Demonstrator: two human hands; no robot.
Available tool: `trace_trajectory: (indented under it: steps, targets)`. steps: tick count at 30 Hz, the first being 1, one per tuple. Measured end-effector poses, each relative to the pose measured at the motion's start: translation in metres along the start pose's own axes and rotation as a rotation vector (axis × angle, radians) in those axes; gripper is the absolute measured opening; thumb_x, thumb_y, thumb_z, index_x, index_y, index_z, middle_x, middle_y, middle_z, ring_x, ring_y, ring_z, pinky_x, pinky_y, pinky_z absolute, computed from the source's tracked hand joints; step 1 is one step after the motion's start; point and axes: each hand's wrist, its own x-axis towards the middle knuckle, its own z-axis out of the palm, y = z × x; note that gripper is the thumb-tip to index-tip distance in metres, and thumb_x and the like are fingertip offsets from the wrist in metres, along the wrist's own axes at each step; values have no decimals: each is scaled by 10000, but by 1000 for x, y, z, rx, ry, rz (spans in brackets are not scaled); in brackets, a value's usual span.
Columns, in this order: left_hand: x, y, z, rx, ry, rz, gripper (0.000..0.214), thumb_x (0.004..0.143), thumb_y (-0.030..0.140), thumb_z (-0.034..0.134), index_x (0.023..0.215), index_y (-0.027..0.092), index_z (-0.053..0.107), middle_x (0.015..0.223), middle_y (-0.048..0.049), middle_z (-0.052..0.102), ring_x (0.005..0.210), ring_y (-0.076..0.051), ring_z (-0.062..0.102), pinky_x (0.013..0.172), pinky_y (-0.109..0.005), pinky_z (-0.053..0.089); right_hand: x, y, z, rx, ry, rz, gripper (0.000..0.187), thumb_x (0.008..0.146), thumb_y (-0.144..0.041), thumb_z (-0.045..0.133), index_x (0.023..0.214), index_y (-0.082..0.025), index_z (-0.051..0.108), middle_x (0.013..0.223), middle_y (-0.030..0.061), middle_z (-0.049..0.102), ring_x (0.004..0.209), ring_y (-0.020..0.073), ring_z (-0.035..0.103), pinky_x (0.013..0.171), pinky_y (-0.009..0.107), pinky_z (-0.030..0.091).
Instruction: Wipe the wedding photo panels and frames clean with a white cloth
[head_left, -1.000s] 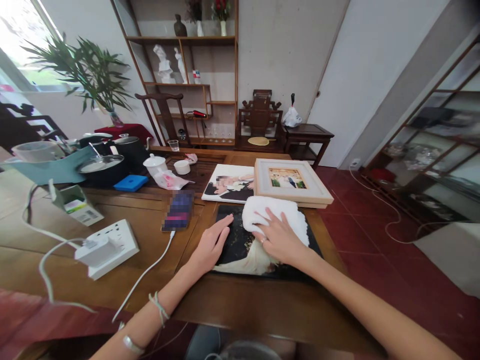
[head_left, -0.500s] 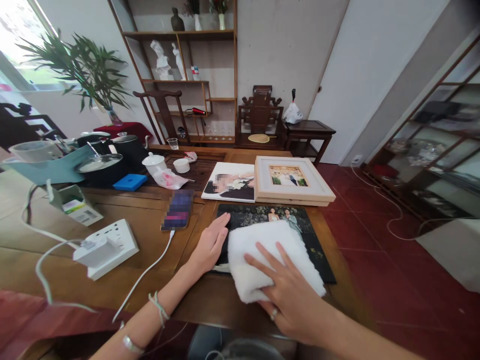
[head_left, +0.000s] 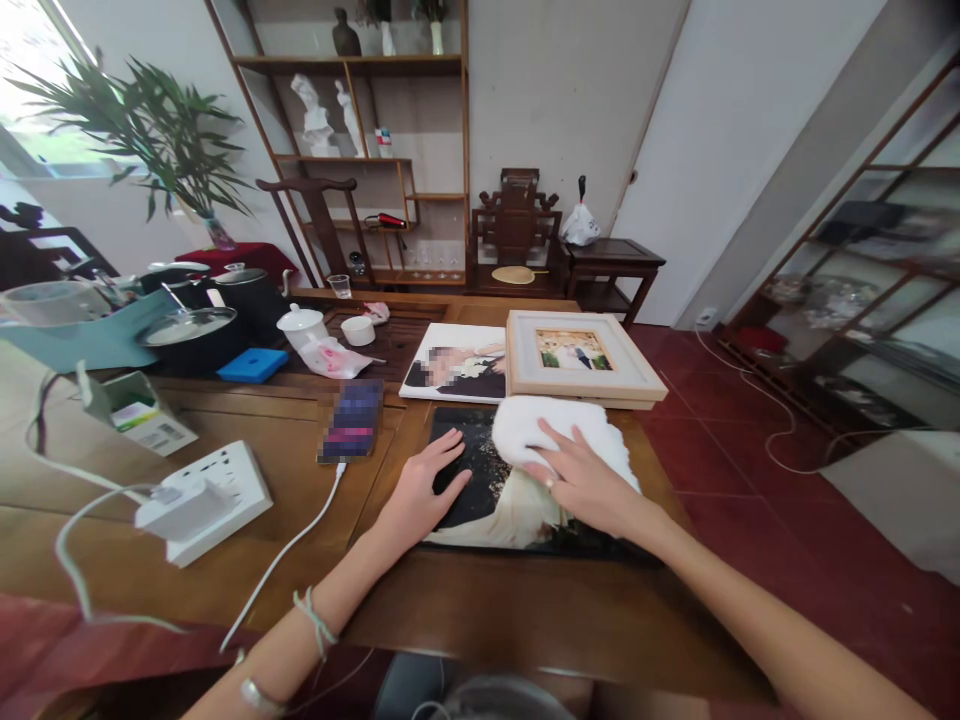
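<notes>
A wooden table (head_left: 465, 605) spreads out beneath everything. On it, between the hands, lies the dark photo panel (head_left: 491, 515), long axis running left to right, the pictured pale dress fanning toward the near edge. A white towel (head_left: 607, 440) covers its far right part, under the widely spread right hand (head_left: 596, 488). The left hand (head_left: 422, 492), thumb apart, holding nothing, rests on the panel's left side; beyond it to the left lies a phone (head_left: 352, 420)

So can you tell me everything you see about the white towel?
The white towel looks soft and fluffy, folded into a thick pad. It lies across the right part of the dark photo panel, with the right hand on top. Its far edge is by the framed photo; whether they touch, I can't tell.
</notes>
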Motion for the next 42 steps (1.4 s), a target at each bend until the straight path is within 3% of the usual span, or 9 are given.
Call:
trace_trajectory:
  steps: [6, 11, 14, 18, 20, 25, 29, 36, 42]
  targets:
    - [2, 6, -5, -15, -23, 5, 253, 832, 216, 571, 1058, 150, 666, 1156, -118, 664, 1075, -253, 623, 939, -401, 494, 77, -44, 2, 91, -47, -131, 422, 971, -394, 283, 1259, -237, 548, 1398, 67, 461, 1345, 290, 291, 1066, 568, 191]
    - [3, 8, -7, -13, -24, 1, 195, 823, 184, 578, 990, 168, 677, 1028, -88, 701, 986, -240, 653, 881, -374, 523, 94, -56, 6, 93, -44, -189, 369, 960, -339, 319, 1172, -249, 608, 1318, 56, 549, 1297, 286, 372, 1053, 565, 211]
    - [2, 4, -5, -25, -28, 17, 238, 835, 199, 570, 1055, 185, 661, 1122, -83, 678, 1058, -237, 627, 930, -381, 498, 75, -41, 5, 82, -17, -173, 389, 971, -358, 292, 1236, -256, 558, 1372, 47, 494, 1325, 268, 332, 1079, 576, 156]
    - [0, -1, 0, -9, -11, 5, 306, 843, 240, 567, 1122, 138, 643, 1250, -140, 612, 1185, -265, 554, 1006, -440, 441, 21, -12, 6, 19, 26, -143, 347, 946, -297, 369, 1190, -189, 590, 1366, 100, 493, 1360, 281, 259, 1083, 612, 129]
    - [-2, -3, 2, -1, 0, -7, 330, 843, 257, 570, 1126, 104, 642, 1266, -168, 594, 1212, -272, 531, 1021, -454, 428, -11, 3, 9, -134, 133, -170, 315, 933, -236, 381, 1127, -169, 619, 1328, 137, 525, 1354, 279, 274, 1073, 619, 177]
    - [-1, -4, 4, -7, 19, 5, 321, 842, 262, 568, 1116, 118, 651, 1259, -156, 601, 1207, -252, 539, 1021, -437, 438, -63, 37, 9, -371, 367, -364, 242, 817, -38, 412, 814, -147, 628, 1433, 192, 371, 1355, 294, 263, 1062, 638, 199]
    - [-1, -3, 3, 2, 23, 2, 316, 840, 266, 569, 1105, 116, 656, 1252, -157, 605, 1200, -251, 545, 1017, -436, 444, -61, 55, 5, -450, 377, -421, 293, 710, 57, 397, 703, -150, 604, 1449, 159, 353, 1371, 313, 195, 1053, 676, 154]
    - [0, -1, 1, 6, 11, 1, 315, 845, 279, 565, 1099, 117, 657, 1255, -156, 602, 1199, -253, 546, 1010, -442, 449, -29, 54, 8, -423, 204, -256, 298, 735, -78, 539, 968, -177, 697, 1473, 127, 320, 1376, 362, 134, 1058, 660, 140]
    - [0, 1, 0, -6, 22, -2, 305, 842, 269, 567, 1094, 125, 659, 1254, -151, 605, 1192, -253, 552, 1012, -443, 447, -63, 21, 18, -370, 97, -242, 315, 733, -52, 474, 880, -191, 716, 1504, 72, 260, 1389, 334, 86, 1082, 625, 145]
